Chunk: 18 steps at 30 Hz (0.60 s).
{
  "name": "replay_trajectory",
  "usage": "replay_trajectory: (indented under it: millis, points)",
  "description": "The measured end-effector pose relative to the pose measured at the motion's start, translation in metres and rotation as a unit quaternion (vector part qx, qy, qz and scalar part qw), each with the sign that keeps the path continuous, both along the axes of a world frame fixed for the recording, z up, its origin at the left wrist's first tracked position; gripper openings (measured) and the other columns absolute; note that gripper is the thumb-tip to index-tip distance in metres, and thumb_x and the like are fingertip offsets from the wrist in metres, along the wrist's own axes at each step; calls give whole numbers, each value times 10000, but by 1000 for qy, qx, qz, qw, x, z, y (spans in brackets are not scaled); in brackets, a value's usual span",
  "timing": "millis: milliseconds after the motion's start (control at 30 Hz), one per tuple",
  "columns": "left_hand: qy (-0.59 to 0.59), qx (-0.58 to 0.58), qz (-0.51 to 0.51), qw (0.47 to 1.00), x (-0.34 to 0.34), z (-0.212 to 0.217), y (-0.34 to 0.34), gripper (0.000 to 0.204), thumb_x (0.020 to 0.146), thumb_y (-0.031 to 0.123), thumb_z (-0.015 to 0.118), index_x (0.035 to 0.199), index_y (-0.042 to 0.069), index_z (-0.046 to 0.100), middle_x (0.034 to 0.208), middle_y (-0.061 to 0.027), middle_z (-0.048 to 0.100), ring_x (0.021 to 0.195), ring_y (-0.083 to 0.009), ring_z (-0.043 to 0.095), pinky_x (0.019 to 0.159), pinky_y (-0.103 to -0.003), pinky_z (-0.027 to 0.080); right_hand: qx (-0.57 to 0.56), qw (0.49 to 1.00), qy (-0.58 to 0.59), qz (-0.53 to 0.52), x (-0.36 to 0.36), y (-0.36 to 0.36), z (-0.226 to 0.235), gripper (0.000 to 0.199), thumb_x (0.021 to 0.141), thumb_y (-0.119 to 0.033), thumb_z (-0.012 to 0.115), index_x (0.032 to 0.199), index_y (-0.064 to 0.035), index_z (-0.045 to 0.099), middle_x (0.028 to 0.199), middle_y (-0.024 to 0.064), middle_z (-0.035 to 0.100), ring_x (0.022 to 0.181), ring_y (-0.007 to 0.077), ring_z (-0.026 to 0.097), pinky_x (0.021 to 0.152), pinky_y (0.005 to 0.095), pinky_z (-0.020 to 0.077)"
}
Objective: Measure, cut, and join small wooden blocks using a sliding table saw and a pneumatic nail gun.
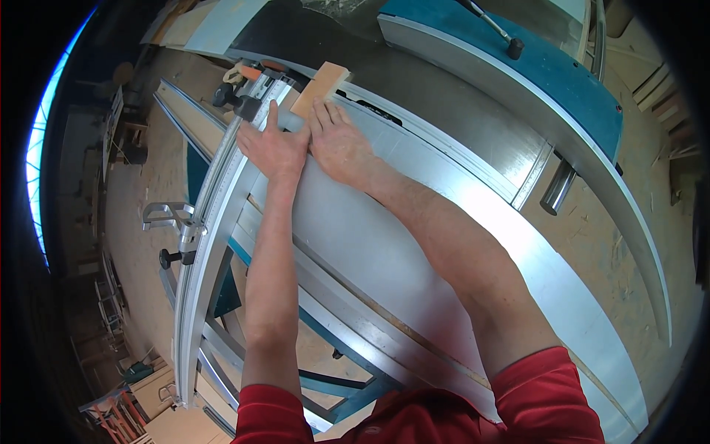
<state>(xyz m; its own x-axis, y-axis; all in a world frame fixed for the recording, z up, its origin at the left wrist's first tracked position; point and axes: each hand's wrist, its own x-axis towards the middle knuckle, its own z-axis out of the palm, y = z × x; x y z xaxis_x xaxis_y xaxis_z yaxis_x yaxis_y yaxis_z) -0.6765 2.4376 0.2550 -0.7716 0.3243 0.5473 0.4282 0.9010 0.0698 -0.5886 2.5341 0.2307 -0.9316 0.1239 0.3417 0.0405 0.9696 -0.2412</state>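
A short piece of orange-brown wood lies along the metal crosscut fence of a sliding table saw. My right hand holds it from the right, fingers close together on its near part, which they partly hide. Just beside it, my left hand grips the fence, with one finger pointing away from me and the thumb toward the wood. Its other fingertips are partly hidden at the fence edge. Beyond my left hand sits a black clamp knob next to an orange part.
A silver flip stop with a black knob sits on the fence at left. The sliding table spreads under my forearms. At right stands the saw's rip fence with a teal cover. Sawdust and wood scraps cover the floor.
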Motion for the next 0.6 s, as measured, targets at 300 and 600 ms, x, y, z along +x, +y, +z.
replay_trajectory:
  millis: [300, 600]
  points:
    - [18, 0, -8, 1000, -4, -4, -1, 692, 681, 566, 773, 1272, 222, 664, 1360, -290, 432, 1332, -413, 362, 1158, -515, 197, 2, 1000, 11, -1, -3, -1, -5, 577, 959, -215, 470, 1406, 130, 358, 1512, 284, 305, 1410, 395, 308, 1181, 446, 219]
    - [41, 2, -5, 999, -2, -6, -2, 690, 661, 502, 765, 1285, 228, 655, 1350, -323, 459, 1307, -413, 406, 1144, -479, 237, 7, 1000, 19, -3, -4, -2, -8, 571, 960, -210, 460, 1405, 135, 361, 1501, 289, 324, 1405, 396, 320, 1178, 446, 224]
